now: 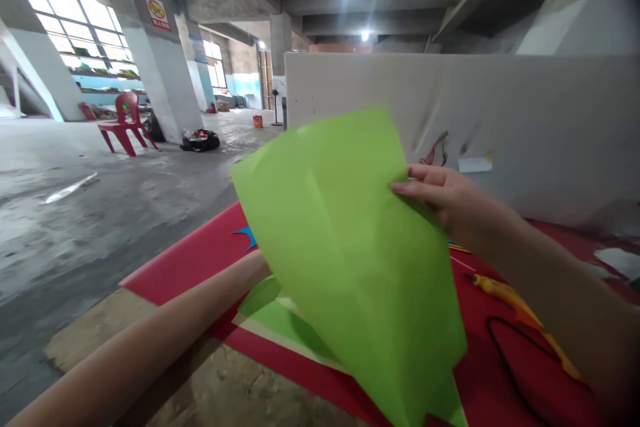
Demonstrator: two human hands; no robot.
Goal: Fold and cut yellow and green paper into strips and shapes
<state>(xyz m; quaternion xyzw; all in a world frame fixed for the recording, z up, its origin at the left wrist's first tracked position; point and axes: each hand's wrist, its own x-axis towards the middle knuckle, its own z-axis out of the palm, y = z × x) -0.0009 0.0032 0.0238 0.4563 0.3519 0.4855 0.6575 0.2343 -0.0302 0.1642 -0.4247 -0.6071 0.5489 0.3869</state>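
Note:
A large sheet of light green paper (345,233) is held up, tilted and slightly creased, across the middle of the view. My right hand (435,190) pinches its right edge between thumb and fingers. From the lower left my left forearm (200,320) reaches in behind the sheet, which hides that hand and its fingers. Under the raised sheet lie more green and cream sheets (295,330) on the red table covering (195,250). A yellow hot glue gun (505,293) with a black cord rests below my right forearm.
A small blue cutout (245,236) lies near the red covering's far left edge. Brown cardboard (100,327) shows at the near left. A white panel (500,107) stands behind the table. On the floor are a red plastic chair (127,123) and a black bag (200,141) by a pillar.

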